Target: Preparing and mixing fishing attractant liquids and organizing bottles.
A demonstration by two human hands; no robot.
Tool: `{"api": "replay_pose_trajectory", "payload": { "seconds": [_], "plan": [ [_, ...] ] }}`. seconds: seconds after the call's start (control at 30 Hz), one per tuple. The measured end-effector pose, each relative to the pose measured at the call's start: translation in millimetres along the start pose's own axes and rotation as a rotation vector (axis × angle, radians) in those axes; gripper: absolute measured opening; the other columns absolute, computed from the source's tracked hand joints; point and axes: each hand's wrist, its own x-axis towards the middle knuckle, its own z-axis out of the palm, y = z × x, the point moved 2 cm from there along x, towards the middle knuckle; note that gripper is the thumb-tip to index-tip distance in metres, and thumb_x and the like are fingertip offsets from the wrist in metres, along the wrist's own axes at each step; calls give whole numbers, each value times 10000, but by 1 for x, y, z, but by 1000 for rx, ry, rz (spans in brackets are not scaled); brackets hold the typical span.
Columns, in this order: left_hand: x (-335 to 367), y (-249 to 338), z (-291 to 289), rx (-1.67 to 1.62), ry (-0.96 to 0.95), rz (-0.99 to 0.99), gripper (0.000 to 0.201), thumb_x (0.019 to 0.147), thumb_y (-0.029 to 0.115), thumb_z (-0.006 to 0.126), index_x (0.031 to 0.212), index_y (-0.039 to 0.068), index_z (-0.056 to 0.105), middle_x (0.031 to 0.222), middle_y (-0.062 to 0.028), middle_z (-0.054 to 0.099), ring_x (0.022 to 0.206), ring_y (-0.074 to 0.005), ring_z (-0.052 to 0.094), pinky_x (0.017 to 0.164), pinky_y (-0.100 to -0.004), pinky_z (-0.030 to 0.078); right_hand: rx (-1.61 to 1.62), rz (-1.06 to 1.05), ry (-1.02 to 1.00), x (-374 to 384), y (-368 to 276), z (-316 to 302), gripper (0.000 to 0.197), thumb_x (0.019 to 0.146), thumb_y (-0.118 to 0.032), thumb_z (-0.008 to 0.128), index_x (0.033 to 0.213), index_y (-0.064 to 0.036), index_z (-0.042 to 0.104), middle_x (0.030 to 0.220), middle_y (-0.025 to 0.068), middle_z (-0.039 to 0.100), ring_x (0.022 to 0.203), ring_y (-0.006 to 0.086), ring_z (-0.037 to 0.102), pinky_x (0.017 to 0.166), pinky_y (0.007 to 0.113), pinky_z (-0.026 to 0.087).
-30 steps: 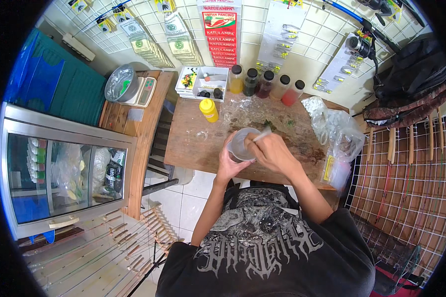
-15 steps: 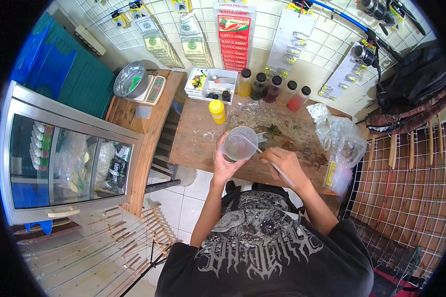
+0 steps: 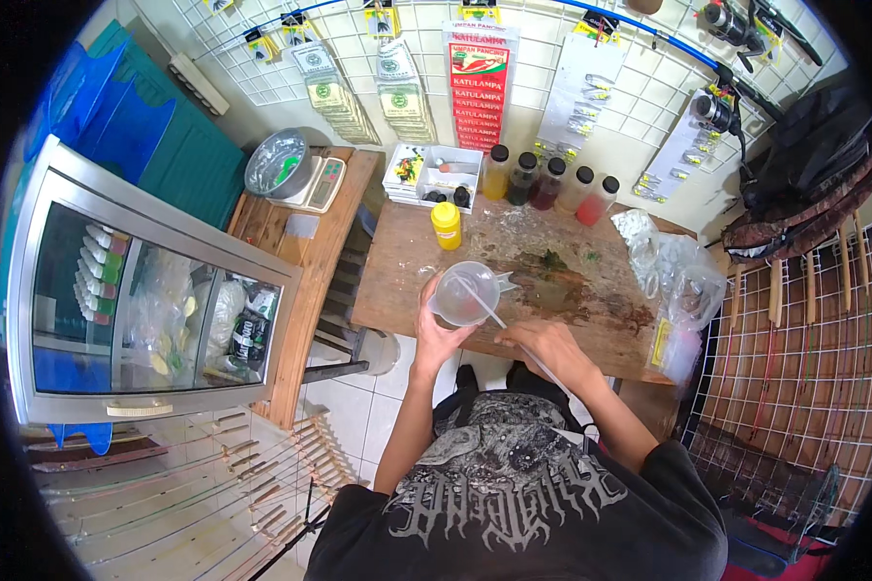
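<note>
The cup [image 3: 453, 302] looks pale grey — the bottle [image 3: 447, 229] yellow, the shirt [image 3: 543, 523] black, grey-printed.

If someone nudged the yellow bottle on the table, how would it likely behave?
The yellow bottle would probably tip under a firm push, since it stands upright and is taller than wide. Its rounded sides suggest it could then roll. Its opaque wall hides the fill, so weight stays uncertain.

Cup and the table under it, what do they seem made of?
Cup: likely plastic, smooth and hazy, as its wall is translucent, though glass can't be ruled out. Table: apparently wood, worn and matte, given its brown, streaky, stained top.
</note>
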Motion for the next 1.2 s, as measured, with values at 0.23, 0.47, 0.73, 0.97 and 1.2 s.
{"api": "replay_pose_trajectory", "payload": {
  "seconds": [0.23,0.47,0.73,0.97,1.2],
  "plan": [
    [-12,-5,-21,-51,-42,-67,1018,624,132,938,1458,-7,371,1427,-161,485,1313,-266,502,1100,-408,424,427,181,-233,-21,3,13,418,882,38,560,1267,-84,666,1084,184,710,956,286,692,839,388,540],
    [-15,-6,-22,-80,3,-42,982,619,144,941,1434,-6,413,1394,-165,516,1287,-284,523,1091,-404,428,834,449,-283,-50,27,31,400,933,92,451,1258,-13,658,1010,111,713,890,167,677,787,316,544],
    [-15,-22,-15,-111,98,-90,1019,643,129,937,1467,-5,353,1399,-162,498,1279,-272,522,1085,-399,426,856,508,-78,-47,105,32,293,966,74,405,1099,12,659,982,92,668,763,152,685,670,273,571],
    [-27,-31,-1,-165,161,-165,1024,647,109,935,1471,0,337,1394,-164,501,1265,-261,535,1058,-399,452,825,744,251,33,193,77,276,973,61,457,1247,34,486,985,145,674,787,203,708,622,332,592],
    [-41,-27,15,-89,232,-314,1037,634,85,935,1473,13,330,1385,-158,515,1262,-259,539,1058,-402,460,859,867,297,87,262,157,268,924,-1,540,1181,57,591,964,170,686,777,246,720,627,362,594]
  ]
}}
